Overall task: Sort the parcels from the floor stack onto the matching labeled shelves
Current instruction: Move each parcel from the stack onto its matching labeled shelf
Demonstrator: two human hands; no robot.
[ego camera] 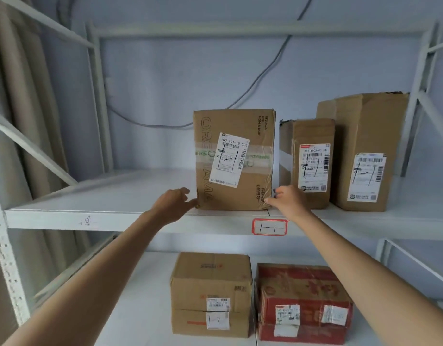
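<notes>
Placing a parcel upright on the upper shelf marked "1-1".

White metal shelf rack (65,216): on its upper shelf, near the front edge above the red-bordered paper tag (269,227), stands the tall brown cardboard parcel with a white shipping label (234,159). The left hand (174,203) and right hand (287,198) flank its lower corners, fingertips touching, fingers loosely extended, not clamped. Judged step: final seating. Next: release, then return to the floor stack, which is out of view.
</notes>
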